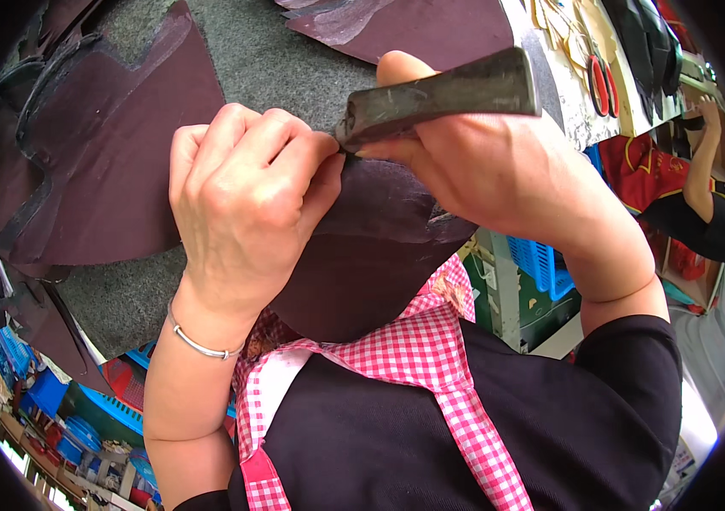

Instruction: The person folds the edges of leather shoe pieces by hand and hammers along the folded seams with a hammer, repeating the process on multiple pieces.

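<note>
My right hand [499, 162] is closed around a hammer [456, 94] with a dark metal head; its handle is hidden by the hand. The narrow end of the head is close to my left fingertips. My left hand [247, 192] is closed in a pinch at the edge of a dark maroon leather piece [345, 281], whose near part hangs over the table edge toward me. The right fingertips also reach that same edge, beside the left ones. Exactly what lies between the fingertips is hidden.
A grey, rough slab [264, 51] lies under the work. More maroon leather pieces [128, 170] overlap at the left, another [431, 34] at the far side. Scissors [603, 85] with red and black handles lie far right. A blue basket [541, 266] is below; another person [695, 183] is at right.
</note>
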Available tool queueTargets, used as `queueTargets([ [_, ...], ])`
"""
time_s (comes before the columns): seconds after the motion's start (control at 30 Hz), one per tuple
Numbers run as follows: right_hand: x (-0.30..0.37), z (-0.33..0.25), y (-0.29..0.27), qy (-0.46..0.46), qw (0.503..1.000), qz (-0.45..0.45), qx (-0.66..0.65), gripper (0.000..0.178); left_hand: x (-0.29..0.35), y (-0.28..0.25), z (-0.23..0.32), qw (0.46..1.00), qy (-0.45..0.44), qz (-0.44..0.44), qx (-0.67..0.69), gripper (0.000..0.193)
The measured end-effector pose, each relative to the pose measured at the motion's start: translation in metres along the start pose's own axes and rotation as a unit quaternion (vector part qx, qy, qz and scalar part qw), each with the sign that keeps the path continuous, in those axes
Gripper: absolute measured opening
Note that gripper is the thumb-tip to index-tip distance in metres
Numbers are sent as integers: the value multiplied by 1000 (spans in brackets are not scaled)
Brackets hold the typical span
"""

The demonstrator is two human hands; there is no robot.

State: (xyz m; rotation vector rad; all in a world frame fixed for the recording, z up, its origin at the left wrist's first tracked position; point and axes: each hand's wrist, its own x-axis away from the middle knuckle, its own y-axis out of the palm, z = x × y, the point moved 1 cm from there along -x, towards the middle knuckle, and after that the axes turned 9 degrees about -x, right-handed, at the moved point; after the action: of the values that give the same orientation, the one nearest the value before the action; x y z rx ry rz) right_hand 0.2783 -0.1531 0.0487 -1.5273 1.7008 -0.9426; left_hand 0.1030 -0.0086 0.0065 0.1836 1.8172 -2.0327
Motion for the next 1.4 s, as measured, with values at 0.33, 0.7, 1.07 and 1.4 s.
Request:
queueTargets([
  [0.33, 3, 3, 8, 30, 998, 27, -54, 22, 15, 4, 5, 995, -67, 39, 59, 22],
  [0.7, -1, -7, 3, -24, 989, -18, 144, 22, 17, -4, 14, 1000, -24, 17, 3, 22],
  [1.07, -8, -10, -2, -40, 992, 59, 100, 18, 14, -7, 6, 977, -160, -51, 129, 55],
  [1.4, -16, 51, -47, 129, 971, 196, -43, 23, -68, -118, -90, 965, 52, 32, -254, 22],
])
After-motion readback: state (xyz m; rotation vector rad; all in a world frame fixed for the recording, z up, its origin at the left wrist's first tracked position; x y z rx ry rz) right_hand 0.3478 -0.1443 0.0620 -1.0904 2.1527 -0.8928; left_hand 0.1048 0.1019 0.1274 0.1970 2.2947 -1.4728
